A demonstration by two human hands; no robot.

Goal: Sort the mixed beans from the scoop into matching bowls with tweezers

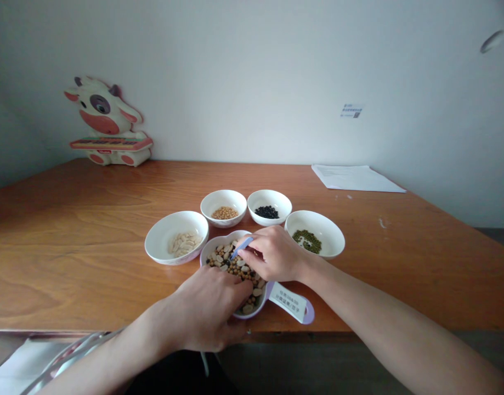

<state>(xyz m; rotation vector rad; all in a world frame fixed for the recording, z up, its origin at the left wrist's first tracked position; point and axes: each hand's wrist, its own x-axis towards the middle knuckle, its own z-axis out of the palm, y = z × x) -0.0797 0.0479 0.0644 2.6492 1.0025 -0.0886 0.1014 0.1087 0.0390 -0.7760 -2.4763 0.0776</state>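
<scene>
A lavender-rimmed bowl point(205, 248) with a labelled handle point(290, 303) holds a mix of peanuts, soybeans and darker beans. My left hand point(213, 307) grips its near left side, fingers over the rim and touching the mix. Above the bowl, my right hand point(276, 253) is closed on slim purple tweezers point(241, 248), their tips down among the beans. Around the far side stand white bowls: one with pale flat seeds point(185, 244), one with soybeans point(225, 213), one with black beans point(267, 212) and one with green mung beans point(307, 240).
A cow-shaped toy keyboard point(109, 123) stands at the back left of the wooden table point(87, 241). White paper sheets point(356, 178) lie at the back right by the wall. The table's front edge runs just below the handled bowl.
</scene>
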